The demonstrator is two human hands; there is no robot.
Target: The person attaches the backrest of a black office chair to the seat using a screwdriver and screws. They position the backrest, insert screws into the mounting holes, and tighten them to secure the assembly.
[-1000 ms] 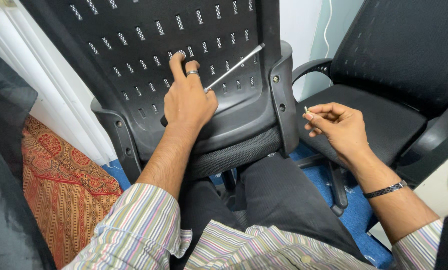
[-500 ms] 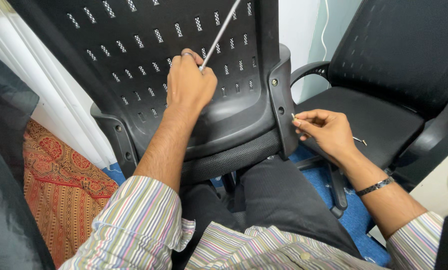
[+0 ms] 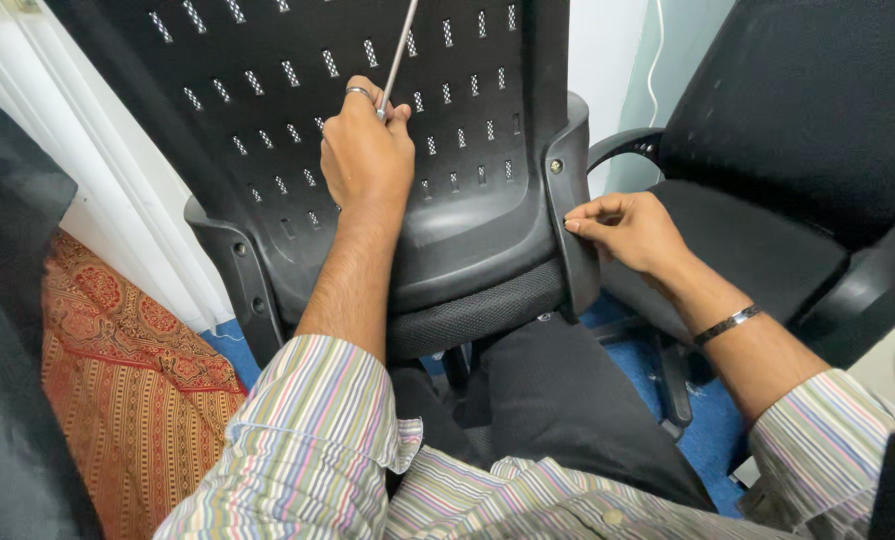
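Moved onto the chair's armrest bracket (image 3: pixel 568 190), right hand (image 3: pixel 623 232) pinches something hidden; left hand (image 3: pixel 368 150) grips a rod (image 3: pixel 400 45), top cropped.

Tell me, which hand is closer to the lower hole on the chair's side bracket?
Right. The right hand has its fingertips at the black plastic side bracket; the left hand grips the thin metal rod higher up.

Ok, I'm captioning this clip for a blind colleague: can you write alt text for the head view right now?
Seen from above, a person's left hand grips a long metal tool against the perforated black chair back, while the right hand pinches at the side bracket near its lower screw hole. A second black office chair stands to the right and a patterned orange cloth lies at the left.
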